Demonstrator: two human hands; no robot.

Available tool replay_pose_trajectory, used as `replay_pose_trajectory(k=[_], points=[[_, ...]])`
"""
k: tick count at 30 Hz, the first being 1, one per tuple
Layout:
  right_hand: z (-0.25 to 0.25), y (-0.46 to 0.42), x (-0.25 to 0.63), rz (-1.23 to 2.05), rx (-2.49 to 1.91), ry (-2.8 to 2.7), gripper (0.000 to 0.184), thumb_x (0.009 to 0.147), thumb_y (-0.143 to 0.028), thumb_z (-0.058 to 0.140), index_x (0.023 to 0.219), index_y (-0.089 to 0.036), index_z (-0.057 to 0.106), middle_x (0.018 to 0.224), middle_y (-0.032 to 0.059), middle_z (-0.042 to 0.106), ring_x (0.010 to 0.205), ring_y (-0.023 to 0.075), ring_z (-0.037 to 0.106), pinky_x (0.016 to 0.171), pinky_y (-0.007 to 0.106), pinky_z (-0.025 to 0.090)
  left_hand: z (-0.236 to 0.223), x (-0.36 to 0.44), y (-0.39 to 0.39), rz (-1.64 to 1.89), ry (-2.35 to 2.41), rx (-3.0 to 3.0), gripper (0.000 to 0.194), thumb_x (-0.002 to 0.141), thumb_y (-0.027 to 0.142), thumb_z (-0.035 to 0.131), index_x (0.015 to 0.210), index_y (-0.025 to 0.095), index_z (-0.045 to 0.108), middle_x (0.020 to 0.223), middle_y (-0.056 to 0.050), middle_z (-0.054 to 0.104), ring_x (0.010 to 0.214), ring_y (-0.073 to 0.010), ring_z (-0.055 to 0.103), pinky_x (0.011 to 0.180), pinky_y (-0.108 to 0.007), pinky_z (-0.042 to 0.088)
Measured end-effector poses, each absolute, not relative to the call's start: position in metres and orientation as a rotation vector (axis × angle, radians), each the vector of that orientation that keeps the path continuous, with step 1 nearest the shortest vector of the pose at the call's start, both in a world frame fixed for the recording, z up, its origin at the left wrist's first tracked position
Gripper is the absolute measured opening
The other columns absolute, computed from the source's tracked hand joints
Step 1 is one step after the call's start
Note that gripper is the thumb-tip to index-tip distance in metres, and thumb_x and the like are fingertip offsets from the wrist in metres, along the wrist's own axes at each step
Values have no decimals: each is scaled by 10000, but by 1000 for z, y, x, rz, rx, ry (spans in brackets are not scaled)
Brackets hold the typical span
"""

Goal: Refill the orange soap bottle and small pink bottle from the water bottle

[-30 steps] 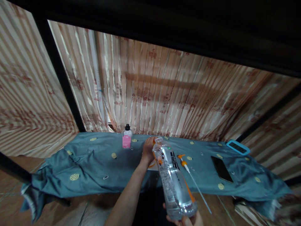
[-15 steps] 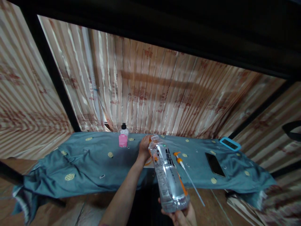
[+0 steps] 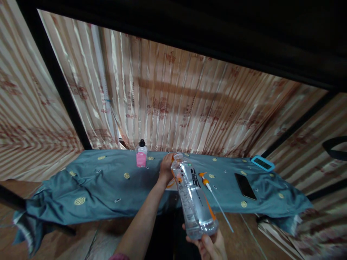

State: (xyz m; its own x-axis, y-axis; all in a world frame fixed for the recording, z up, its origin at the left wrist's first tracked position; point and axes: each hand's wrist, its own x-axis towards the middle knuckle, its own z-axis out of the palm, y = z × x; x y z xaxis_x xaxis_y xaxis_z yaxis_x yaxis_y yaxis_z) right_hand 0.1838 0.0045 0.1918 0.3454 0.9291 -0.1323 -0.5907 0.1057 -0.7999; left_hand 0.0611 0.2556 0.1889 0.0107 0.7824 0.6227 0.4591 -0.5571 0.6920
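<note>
A clear plastic bottle (image 3: 193,198) with a silver and orange label lies tilted, its open mouth pointing away from me. My right hand (image 3: 207,245) grips it around the base. Close to the bottle's mouth, my left hand (image 3: 166,169) is closed; a bit of orange shows by its fingers, but the bottle hides most of what it holds. Below that hand, a white and orange item (image 3: 171,185) is partly visible behind the bottle. To the right, an orange-and-white pump head (image 3: 206,183) with a long tube rests on the cloth.
A small bottle (image 3: 141,155) with a pink label and black cap stands left on the blue-green cloth (image 3: 105,184). At right lie a dark phone (image 3: 245,186) and a blue-framed device (image 3: 262,163). Striped curtains (image 3: 168,90) and black frame bars (image 3: 61,83) surround the surface.
The view has shifted slightly. Both hands and the tilted bottle keep nearly the same positions; nothing has been let go or picked up.
</note>
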Motion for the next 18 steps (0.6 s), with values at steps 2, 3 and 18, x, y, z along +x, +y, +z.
replay_pose_trajectory(k=[2,3,18], points=[[191,4,184,1167,-910,-480,607,532,-475,1049,998,-233,744,845,99,890,745,316,855,600,341,669,189,61,256,1574,1275,1988,80,894,275,685,933,211,714,971,-75,760,941,-250,704,906,-396,572],[192,4,184,1159,-916,-483,604,530,-478,1049,988,-227,746,836,103,888,739,317,853,595,343,668,188,61,256,1578,1272,1983,79,894,275,683,931,214,715,968,-75,761,941,-251,704,906,-396,572],[200,4,183,1172,-923,-494,586,519,-451,1057,984,-231,776,861,107,893,715,331,851,582,370,677,182,62,259,1588,1264,1980,155,929,323,632,962,200,720,980,-90,755,937,-250,693,886,-389,564]])
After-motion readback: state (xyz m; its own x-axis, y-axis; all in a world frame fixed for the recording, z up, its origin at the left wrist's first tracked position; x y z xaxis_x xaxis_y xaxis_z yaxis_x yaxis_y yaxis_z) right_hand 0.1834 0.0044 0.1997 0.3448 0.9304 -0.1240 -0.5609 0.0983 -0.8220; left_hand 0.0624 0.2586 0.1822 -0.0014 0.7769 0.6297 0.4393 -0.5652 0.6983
